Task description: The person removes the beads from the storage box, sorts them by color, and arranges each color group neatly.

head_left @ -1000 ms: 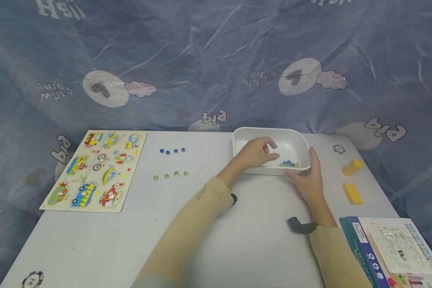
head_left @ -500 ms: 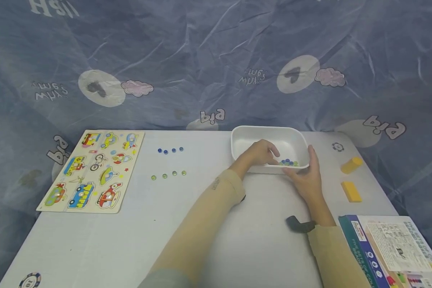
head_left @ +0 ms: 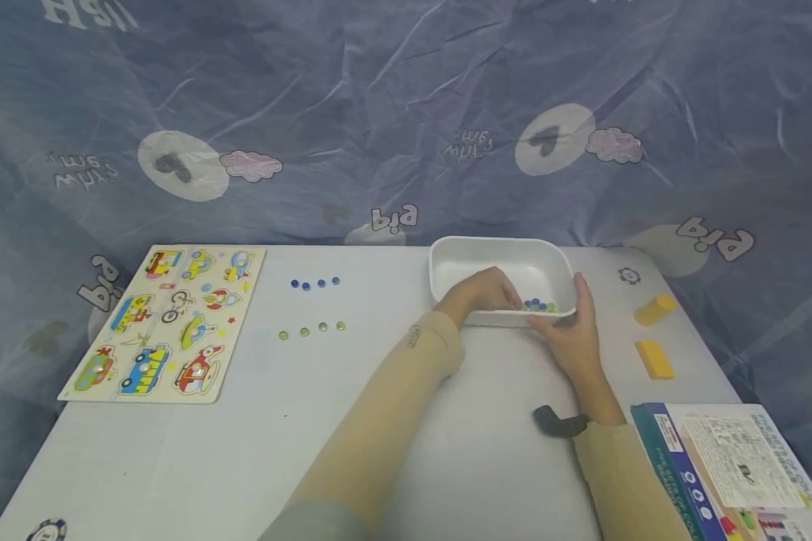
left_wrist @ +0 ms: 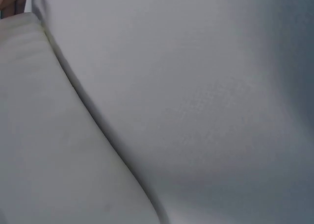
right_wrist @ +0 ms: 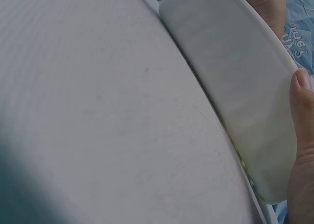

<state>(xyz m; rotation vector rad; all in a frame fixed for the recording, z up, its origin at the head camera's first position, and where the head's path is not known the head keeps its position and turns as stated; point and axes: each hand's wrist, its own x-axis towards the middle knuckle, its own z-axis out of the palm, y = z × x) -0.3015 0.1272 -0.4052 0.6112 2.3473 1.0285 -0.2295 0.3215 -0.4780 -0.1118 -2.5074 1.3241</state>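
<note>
My left hand (head_left: 485, 289) reaches over the near rim into a white plastic tray (head_left: 474, 259), fingers bent down. Its fingertips are right beside a small pile of blue and yellow-green glass beads (head_left: 540, 305) at the tray's near right; I cannot tell whether they pinch one. My right hand (head_left: 575, 338) grips the tray's near right corner, fingers up along the right side. In the right wrist view its thumb (right_wrist: 301, 106) presses the tray's outer wall (right_wrist: 230, 72). The left wrist view holds mostly tray wall (left_wrist: 64, 111) and tabletop, with a bit of hand (left_wrist: 12, 1) top left.
Left of the tray lie a row of blue beads (head_left: 321, 283) and a row of yellow-green beads (head_left: 322, 327). A vehicle puzzle board (head_left: 169, 323) lies far left. Rightward are a yellow cylinder (head_left: 656, 309), a yellow block (head_left: 655, 360) and a printed box (head_left: 724, 466).
My left hand has lowered into the tray, its parted thumb and fingers coming down to the beads and closing together. The right hand keeps its hold on the tray. The view has shifted slightly.
</note>
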